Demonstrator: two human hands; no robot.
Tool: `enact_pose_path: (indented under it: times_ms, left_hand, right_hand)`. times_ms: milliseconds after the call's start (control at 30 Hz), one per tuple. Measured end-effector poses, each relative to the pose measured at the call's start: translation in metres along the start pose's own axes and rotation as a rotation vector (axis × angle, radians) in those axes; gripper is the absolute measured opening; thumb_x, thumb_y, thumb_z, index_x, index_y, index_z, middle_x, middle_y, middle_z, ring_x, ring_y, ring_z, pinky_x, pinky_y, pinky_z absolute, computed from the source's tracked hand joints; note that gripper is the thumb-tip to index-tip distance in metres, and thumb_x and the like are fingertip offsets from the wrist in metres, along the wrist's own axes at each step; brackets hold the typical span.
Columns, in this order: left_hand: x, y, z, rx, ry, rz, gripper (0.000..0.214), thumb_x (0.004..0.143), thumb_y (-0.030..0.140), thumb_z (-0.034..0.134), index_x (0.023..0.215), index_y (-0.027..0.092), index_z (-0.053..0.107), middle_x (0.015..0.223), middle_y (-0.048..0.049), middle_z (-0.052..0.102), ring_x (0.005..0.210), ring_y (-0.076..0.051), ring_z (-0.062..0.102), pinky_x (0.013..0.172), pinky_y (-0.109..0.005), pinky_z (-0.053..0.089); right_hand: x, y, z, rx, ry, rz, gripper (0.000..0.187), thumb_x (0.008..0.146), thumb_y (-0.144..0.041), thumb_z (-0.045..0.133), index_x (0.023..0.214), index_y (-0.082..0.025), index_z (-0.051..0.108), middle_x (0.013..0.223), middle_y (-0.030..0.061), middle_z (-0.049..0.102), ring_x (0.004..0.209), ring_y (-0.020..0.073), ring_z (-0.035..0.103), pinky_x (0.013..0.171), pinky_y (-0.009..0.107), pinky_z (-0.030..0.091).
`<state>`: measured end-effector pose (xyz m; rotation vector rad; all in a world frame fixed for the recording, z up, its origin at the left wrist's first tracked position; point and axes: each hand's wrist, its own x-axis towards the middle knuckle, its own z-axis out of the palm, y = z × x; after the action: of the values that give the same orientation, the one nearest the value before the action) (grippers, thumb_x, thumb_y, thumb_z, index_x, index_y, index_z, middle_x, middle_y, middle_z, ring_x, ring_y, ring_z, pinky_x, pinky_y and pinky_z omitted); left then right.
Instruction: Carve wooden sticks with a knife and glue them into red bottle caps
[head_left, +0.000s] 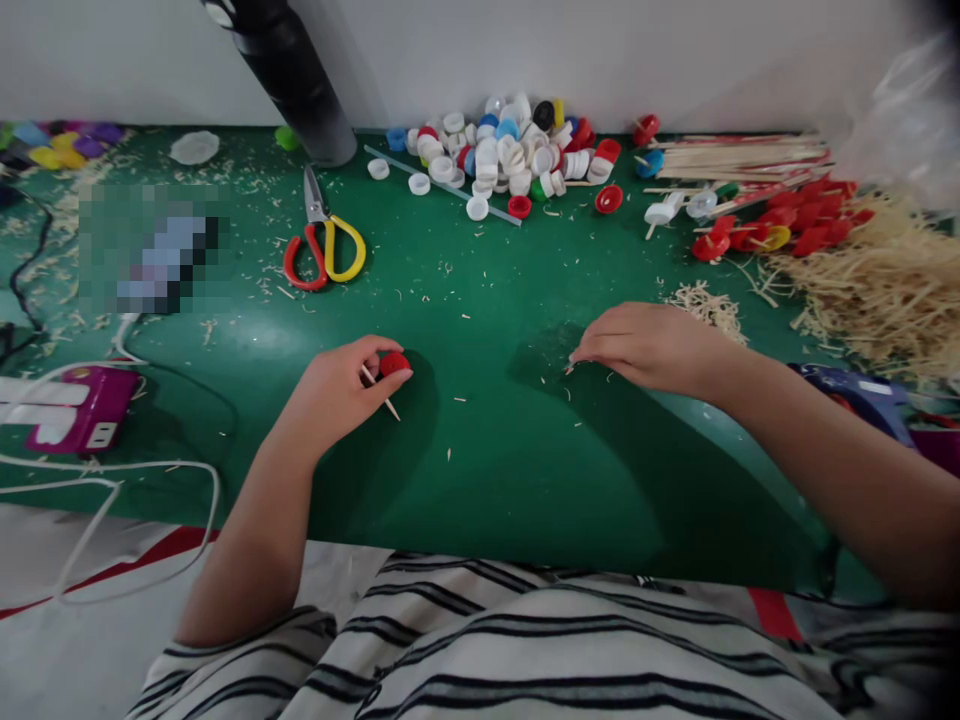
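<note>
My left hand is closed around a red bottle cap, above the green table. A thin pointed wooden stick pokes out below the cap between the same fingers. Off to the right, my right hand has its fingertips pinched together close to the tabletop. Something tiny shows at those fingertips, too small to name. Small wood shavings lie scattered between the two hands.
Scissors with red and yellow handles lie back left, near a dark bottle. Mixed bottle caps are heaped along the wall. Wooden sticks, red cap pieces and pale shavings fill the right. White cables cross the left.
</note>
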<state>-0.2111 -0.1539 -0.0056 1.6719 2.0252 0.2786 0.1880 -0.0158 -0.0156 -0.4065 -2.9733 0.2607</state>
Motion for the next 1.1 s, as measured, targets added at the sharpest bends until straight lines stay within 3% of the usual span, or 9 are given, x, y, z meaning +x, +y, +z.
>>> enact_pose_path:
  times_ms: [133,267,400,500,600,733,900,1000,1100]
  left_hand:
    - [0.004,-0.002,0.003,0.031,0.067,-0.018,0.045,0.094,0.056,0.066,0.127,0.026,0.075,0.091,-0.0028,0.07,0.076,-0.017,0.063,0.071,-0.031,0.046]
    - [0.008,-0.007,0.004,0.037,0.174,-0.087,0.046,0.092,0.053,0.066,0.127,0.025,0.075,0.093,-0.0045,0.07,0.077,-0.019,0.063,0.071,-0.032,0.044]
    - [0.009,-0.011,0.003,0.025,0.213,-0.113,0.047,0.092,0.054,0.066,0.126,0.023,0.075,0.091,-0.0045,0.068,0.077,-0.019,0.062,0.073,-0.032,0.044]
    - [0.008,-0.01,0.003,0.029,0.199,-0.115,0.047,0.092,0.055,0.065,0.126,0.024,0.075,0.09,-0.0038,0.068,0.075,-0.018,0.061,0.071,-0.031,0.044]
    - [0.007,-0.008,0.001,0.057,0.19,-0.122,0.045,0.092,0.055,0.066,0.125,0.026,0.075,0.09,-0.0036,0.068,0.075,-0.019,0.061,0.071,-0.031,0.043]
    - [0.005,-0.006,-0.002,0.062,0.158,-0.118,0.045,0.091,0.054,0.066,0.124,0.025,0.075,0.09,-0.0037,0.067,0.075,-0.018,0.061,0.07,-0.031,0.043]
    - [0.005,-0.008,-0.003,0.048,0.168,-0.098,0.042,0.092,0.053,0.065,0.123,0.025,0.075,0.09,-0.0035,0.066,0.073,-0.017,0.059,0.069,-0.03,0.043]
    - [0.007,-0.008,-0.003,0.046,0.166,-0.107,0.042,0.092,0.053,0.066,0.123,0.026,0.075,0.09,-0.0037,0.066,0.074,-0.018,0.059,0.069,-0.03,0.043]
    - [0.008,-0.009,-0.003,0.039,0.156,-0.114,0.044,0.091,0.054,0.067,0.124,0.027,0.075,0.091,-0.0043,0.067,0.076,-0.019,0.061,0.07,-0.031,0.043]
  right_hand:
    - [0.038,0.003,-0.001,-0.063,0.055,0.046,0.037,0.111,-0.024,0.044,0.122,-0.022,0.079,0.116,0.0084,0.082,0.102,0.024,0.071,0.092,0.041,0.05]
    - [0.13,0.017,0.007,-0.046,0.074,0.115,0.035,0.108,-0.02,0.046,0.121,-0.022,0.078,0.121,0.0085,0.079,0.11,0.0241,0.067,0.094,0.04,0.045]
    - [0.216,0.021,0.021,-0.023,0.087,0.162,0.036,0.104,-0.015,0.045,0.121,-0.02,0.076,0.127,0.0105,0.074,0.114,0.0252,0.063,0.085,0.037,0.045]
    - [0.234,0.003,0.026,-0.044,-0.018,0.037,0.036,0.101,-0.008,0.046,0.119,-0.018,0.076,0.123,0.0104,0.074,0.112,0.0243,0.064,0.087,0.037,0.043]
    - [0.204,-0.02,0.027,-0.048,-0.066,-0.125,0.037,0.104,-0.007,0.042,0.119,-0.018,0.075,0.119,0.0106,0.075,0.111,0.0244,0.064,0.091,0.039,0.044]
    - [0.121,-0.034,0.02,-0.073,-0.088,-0.307,0.041,0.108,-0.01,0.036,0.118,-0.016,0.076,0.116,0.0115,0.078,0.104,0.024,0.067,0.092,0.04,0.05]
    - [0.023,-0.025,0.007,-0.062,0.007,-0.269,0.04,0.107,-0.008,0.039,0.118,-0.019,0.077,0.12,0.0087,0.081,0.113,0.0212,0.07,0.101,0.04,0.054]
    - [-0.006,-0.024,0.001,-0.096,0.023,-0.186,0.042,0.105,-0.005,0.041,0.117,-0.022,0.077,0.118,0.0072,0.082,0.114,0.0202,0.071,0.101,0.039,0.055]
    - [-0.003,-0.037,-0.001,-0.166,0.136,-0.2,0.035,0.104,-0.004,0.048,0.116,-0.02,0.077,0.117,0.0084,0.081,0.111,0.0197,0.071,0.102,0.038,0.053]
